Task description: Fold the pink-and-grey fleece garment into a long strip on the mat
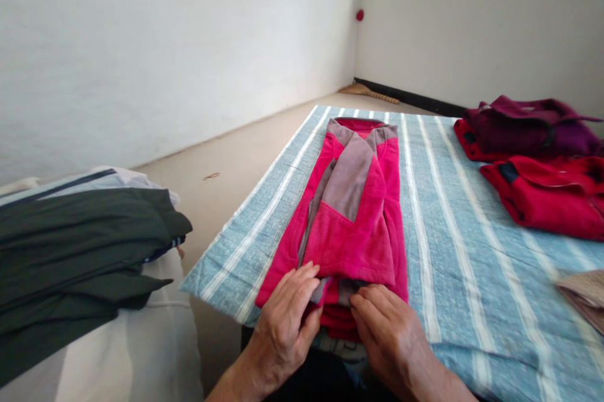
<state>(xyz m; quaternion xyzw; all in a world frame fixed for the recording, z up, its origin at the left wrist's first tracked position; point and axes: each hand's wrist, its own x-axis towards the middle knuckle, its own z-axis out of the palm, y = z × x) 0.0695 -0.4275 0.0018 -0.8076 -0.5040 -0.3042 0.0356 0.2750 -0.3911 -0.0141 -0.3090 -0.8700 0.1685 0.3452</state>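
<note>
A pink fleece jacket point(361, 245) with grey panels lies folded lengthwise on the blue striped cloth, its grey collar at the far end and one sleeve laid across its front. At the near end my left hand point(287, 314) has its fingers on top of the fabric and the thumb underneath, gripping the hem. My right hand point(389, 326) pinches the near edge a little to the right, beside a grey cuff-like patch. Between the hands the lower part of the jacket bunches up at the front edge of the cloth.
Folded red garments point(552, 194) and a purple garment point(533, 128) sit at the right, with a beige cloth point(585, 295) nearer. Dark green clothing point(80, 251) is heaped at the left. The striped cloth point(453, 251) covers the work surface; a broom point(370, 92) lies in the corner.
</note>
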